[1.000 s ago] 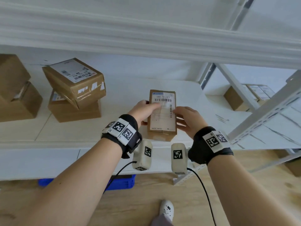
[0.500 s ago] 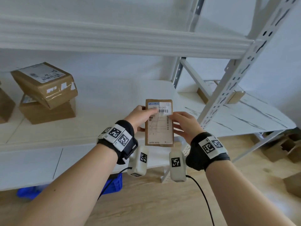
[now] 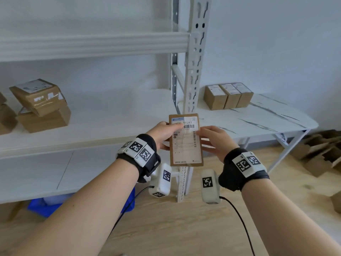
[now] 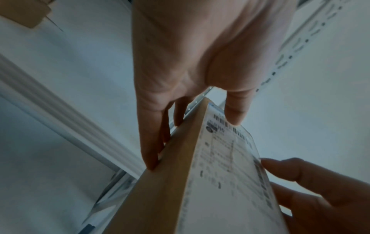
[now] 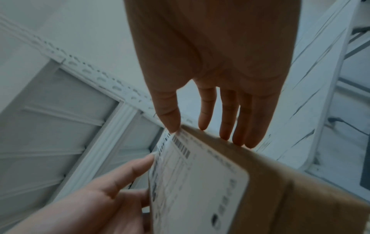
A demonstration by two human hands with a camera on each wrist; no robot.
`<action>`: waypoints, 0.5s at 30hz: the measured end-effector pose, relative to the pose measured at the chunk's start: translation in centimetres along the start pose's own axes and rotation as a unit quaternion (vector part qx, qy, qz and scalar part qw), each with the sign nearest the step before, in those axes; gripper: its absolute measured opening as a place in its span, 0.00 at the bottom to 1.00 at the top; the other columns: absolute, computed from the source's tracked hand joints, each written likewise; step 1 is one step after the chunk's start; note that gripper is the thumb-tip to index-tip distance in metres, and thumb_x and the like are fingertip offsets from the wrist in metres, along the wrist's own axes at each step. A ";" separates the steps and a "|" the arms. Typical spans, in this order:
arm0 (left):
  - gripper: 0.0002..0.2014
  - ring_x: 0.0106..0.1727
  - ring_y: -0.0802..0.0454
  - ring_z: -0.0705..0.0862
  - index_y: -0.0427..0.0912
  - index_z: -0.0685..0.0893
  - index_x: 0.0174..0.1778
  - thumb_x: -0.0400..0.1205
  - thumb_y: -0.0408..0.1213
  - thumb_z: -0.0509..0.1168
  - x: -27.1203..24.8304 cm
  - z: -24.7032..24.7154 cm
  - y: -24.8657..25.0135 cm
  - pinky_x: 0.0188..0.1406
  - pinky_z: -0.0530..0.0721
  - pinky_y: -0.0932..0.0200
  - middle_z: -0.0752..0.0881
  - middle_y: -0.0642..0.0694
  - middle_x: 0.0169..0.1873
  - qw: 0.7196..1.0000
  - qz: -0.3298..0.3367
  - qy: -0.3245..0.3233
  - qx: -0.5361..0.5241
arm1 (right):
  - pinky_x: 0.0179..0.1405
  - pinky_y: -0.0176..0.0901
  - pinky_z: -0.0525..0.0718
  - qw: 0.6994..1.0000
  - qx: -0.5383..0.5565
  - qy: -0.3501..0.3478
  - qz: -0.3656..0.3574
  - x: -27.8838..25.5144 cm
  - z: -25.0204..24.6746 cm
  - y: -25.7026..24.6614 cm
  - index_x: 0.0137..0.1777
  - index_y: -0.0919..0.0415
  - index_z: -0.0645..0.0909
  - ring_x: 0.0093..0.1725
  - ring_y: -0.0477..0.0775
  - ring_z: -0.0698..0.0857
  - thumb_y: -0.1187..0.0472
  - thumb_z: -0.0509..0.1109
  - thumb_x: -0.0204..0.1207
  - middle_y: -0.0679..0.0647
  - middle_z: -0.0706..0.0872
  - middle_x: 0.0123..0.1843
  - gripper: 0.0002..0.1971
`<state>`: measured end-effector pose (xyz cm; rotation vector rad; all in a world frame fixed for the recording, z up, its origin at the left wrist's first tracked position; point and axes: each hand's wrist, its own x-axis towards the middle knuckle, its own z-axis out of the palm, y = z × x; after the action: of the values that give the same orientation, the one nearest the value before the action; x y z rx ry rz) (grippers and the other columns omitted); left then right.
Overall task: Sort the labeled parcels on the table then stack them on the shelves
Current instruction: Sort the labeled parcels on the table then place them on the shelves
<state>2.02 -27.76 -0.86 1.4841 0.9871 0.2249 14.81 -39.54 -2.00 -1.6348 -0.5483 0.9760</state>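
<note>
both hands up in front of the shelf post point(image 3: 191, 74), and between them a flat brown parcel point(image 3: 185, 140) held off every surface. the left hand point(image 3: 163, 133) grasps its left edge, thumb across the white label point(image 3: 185, 133) near the barcode, fingers behind. the right hand point(image 3: 215, 140) grasps the right edge the same way, thumb on the front, fingers round the back. so the parcel sits squarely between the two hands, pinched from both sides.

its long axis runs up and down in the head view, label face turned toward the person, barcode end at the top and tipped away toward the post.

the left wrist view shows what the head view hides: the left fingers point(image 4: 152, 142) lie straight along the cardboard back of the parcel point(image 4: 166, 182) while the thumb presses the label. the right wrist view gives the mirror picture, right fingers point(image 5: 226, 120) down the far brown side of the parcel point(image 5: 280, 190), thumb tip on the label's corner; the print there is too blurred to read.

only the head view takes in the rest: two stacked boxes point(image 3: 43, 106) on the shelf point(image 3: 110, 115) at left, the upper one skewed, and a row of three small boxes point(image 3: 227, 96) on the white worktop point(image 3: 267, 119) to the right.
</note>
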 end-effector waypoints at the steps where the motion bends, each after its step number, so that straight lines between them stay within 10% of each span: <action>1: 0.18 0.53 0.48 0.86 0.42 0.78 0.63 0.82 0.49 0.65 -0.2 1.5 0.4 0.40 0.85 0.51 0.88 0.44 0.52 1.000 0.002 -0.004 0.003 | 0.59 0.50 0.84 1.000 0.002 0.006 -0.003 -0.3 -1.4 0.2 0.56 0.60 0.78 0.55 0.57 0.86 0.62 0.69 0.77 0.57 0.88 0.53 0.09; 9: 0.15 0.57 0.47 0.85 0.43 0.80 0.61 0.82 0.47 0.65 0.9 12.2 4.0 0.53 0.85 0.46 0.88 0.44 0.55 0.998 0.020 -0.048 0.020 | 0.59 0.51 0.83 0.997 0.029 0.068 -0.008 -1.0 -12.0 1.5 0.54 0.57 0.78 0.54 0.54 0.85 0.61 0.70 0.77 0.55 0.87 0.51 0.08; 15: 0.18 0.56 0.48 0.84 0.41 0.75 0.62 0.82 0.48 0.65 5.0 17.2 6.8 0.43 0.84 0.50 0.87 0.44 0.52 0.997 0.022 -0.069 0.040 | 0.63 0.56 0.83 0.993 0.052 0.102 -0.004 1.8 -17.3 1.6 0.55 0.58 0.77 0.57 0.57 0.85 0.62 0.69 0.77 0.58 0.86 0.54 0.09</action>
<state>19.45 -35.79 -0.43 1.5737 0.8608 0.1147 29.85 -48.40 -3.03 -1.6141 -0.3583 0.8063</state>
